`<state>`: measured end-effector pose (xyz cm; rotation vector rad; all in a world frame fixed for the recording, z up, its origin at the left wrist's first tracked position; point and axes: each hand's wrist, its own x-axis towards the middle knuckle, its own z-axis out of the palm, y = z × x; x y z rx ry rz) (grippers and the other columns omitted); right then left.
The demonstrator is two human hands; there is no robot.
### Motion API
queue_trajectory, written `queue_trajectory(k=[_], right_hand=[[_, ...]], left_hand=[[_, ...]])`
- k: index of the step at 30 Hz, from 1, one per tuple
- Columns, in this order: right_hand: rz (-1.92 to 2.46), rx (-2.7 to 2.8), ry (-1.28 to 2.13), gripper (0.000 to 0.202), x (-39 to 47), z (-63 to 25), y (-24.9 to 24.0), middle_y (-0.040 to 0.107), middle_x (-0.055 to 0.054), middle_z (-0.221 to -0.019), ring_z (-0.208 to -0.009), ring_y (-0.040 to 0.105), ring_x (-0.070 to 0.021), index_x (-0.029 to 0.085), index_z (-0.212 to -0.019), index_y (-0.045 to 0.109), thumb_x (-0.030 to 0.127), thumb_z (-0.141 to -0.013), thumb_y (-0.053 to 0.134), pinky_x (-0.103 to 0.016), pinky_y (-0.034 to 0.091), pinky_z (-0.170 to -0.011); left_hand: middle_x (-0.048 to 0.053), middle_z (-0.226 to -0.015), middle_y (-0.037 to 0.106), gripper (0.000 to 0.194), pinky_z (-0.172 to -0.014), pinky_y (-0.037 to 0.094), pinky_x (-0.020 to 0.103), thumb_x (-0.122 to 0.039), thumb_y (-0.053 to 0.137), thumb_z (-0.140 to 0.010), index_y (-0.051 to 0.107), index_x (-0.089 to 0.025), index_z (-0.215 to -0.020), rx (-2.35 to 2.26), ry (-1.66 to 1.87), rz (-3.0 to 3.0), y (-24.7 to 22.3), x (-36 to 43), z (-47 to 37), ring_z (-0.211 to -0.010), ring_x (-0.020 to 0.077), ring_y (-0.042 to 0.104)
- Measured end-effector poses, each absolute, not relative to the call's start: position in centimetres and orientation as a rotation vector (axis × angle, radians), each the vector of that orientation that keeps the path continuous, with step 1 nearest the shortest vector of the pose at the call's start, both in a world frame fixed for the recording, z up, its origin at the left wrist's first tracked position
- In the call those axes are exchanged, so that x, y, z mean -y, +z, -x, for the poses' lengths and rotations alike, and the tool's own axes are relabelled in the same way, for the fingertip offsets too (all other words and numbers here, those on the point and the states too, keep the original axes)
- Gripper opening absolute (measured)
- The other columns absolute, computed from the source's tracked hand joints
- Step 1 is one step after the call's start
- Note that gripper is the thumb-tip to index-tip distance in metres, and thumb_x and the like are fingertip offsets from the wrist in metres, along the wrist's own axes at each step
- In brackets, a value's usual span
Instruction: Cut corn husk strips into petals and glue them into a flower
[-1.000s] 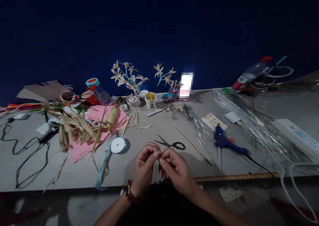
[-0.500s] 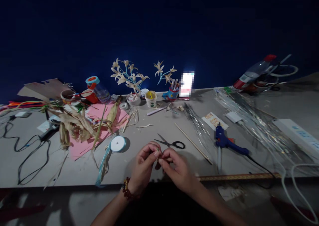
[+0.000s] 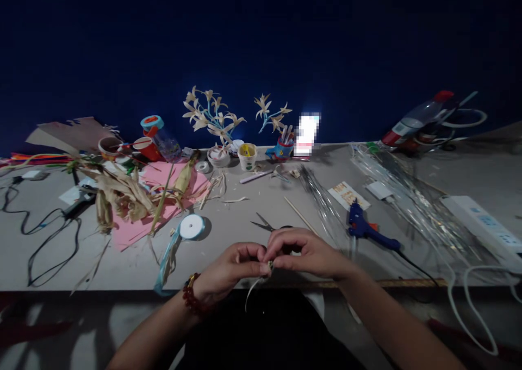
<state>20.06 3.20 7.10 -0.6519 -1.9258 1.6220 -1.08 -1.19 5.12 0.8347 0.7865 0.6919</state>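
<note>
My left hand [image 3: 228, 269], with a beaded bracelet at its wrist, pinches a small greenish-brown piece [image 3: 269, 265] at the table's near edge. Thumb and fingers of my right hand [image 3: 305, 252] close on that same piece from the other side. Its exact kind is too small to make out. A thin pale strand [image 3: 249, 294] hangs below the fingers. Just beyond my hands lie black scissors [image 3: 265, 223], their handles partly hidden by my right hand. To the left, a white spool [image 3: 192, 227] carries light blue ribbon [image 3: 168, 258].
Dried corn husks [image 3: 130, 193] lie on pink paper [image 3: 126, 231] at left. Husk flowers [image 3: 207, 114] stand at the back near a cup of pens [image 3: 283, 147]. A blue glue gun [image 3: 369, 230], wire bundles [image 3: 322, 196] and a power strip [image 3: 481, 223] occupy the right.
Both hands have turned more level, the right one now reaching over the scissors' handles. The pale strand now shows hanging below them. The view has shifted slightly.
</note>
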Motion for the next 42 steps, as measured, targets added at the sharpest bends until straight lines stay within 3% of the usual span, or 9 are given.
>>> queue_trajectory(k=[7,21,25,30,37,42], right_hand=[[0.580,1.879,1.589,0.014,-2.9,-20.0,5.9,0.075,-0.006,-0.083,-0.076,0.067,-0.0157,0.018,-0.088,0.078,0.031,-0.086,0.076,-0.026,0.049,-0.071],[0.544,1.934,1.363,0.006,-2.4,-19.6,6.3,0.069,-0.003,-0.075,-0.069,0.062,-0.0140,0.018,-0.080,0.071,0.021,-0.086,0.070,-0.025,0.047,-0.067],[0.586,1.902,1.366,0.006,-2.4,-19.6,5.4,0.065,-0.001,-0.074,-0.066,0.058,-0.0135,0.018,-0.078,0.067,0.020,-0.083,0.067,-0.025,0.045,-0.064],[0.689,1.839,1.377,0.009,-2.4,-19.6,4.6,0.060,0.000,-0.070,-0.064,0.055,-0.0141,0.018,-0.075,0.064,0.023,-0.082,0.066,-0.026,0.043,-0.061],[0.763,1.818,1.266,0.010,-2.2,-19.1,5.0,0.058,0.001,-0.067,-0.062,0.052,-0.0139,0.020,-0.071,0.060,0.022,-0.081,0.063,-0.026,0.042,-0.060],[0.812,1.806,1.103,0.009,-1.8,-18.8,5.2,0.056,0.002,-0.067,-0.060,0.052,-0.0129,0.020,-0.073,0.059,0.019,-0.082,0.062,-0.025,0.041,-0.058]], left_hand=[[0.002,-0.069,0.065,0.029,-0.070,0.041,0.022,-0.035,0.087,-0.065,0.071,-0.012,-0.072,-0.779,0.596,-0.742,6.4,1.1,1.0,-0.066,0.0108,0.054],[0.000,-0.068,0.065,0.029,-0.070,0.041,0.022,-0.033,0.087,-0.066,0.066,-0.013,-0.072,-0.755,0.622,-0.694,6.0,1.3,0.8,-0.065,0.0093,0.056],[0.000,-0.072,0.064,0.026,-0.071,0.043,0.024,-0.035,0.082,-0.073,0.067,-0.015,-0.075,-0.785,0.684,-0.851,6.1,1.5,1.0,-0.069,0.0116,0.056],[0.006,-0.091,0.069,0.011,-0.086,0.045,0.030,-0.027,0.069,-0.088,0.072,-0.016,-0.086,-0.859,0.895,-1.305,6.4,1.5,1.1,-0.090,0.0180,0.062],[0.005,-0.085,0.070,0.004,-0.085,0.048,0.032,-0.018,0.067,-0.088,0.069,-0.018,-0.084,-1.039,1.114,-1.671,5.7,2.0,0.1,-0.088,0.0183,0.064],[0.003,-0.083,0.066,0.008,-0.077,0.048,0.029,-0.017,0.062,-0.090,0.062,-0.018,-0.082,-1.084,1.102,-1.567,5.3,2.2,-0.3,-0.081,0.0164,0.062]])
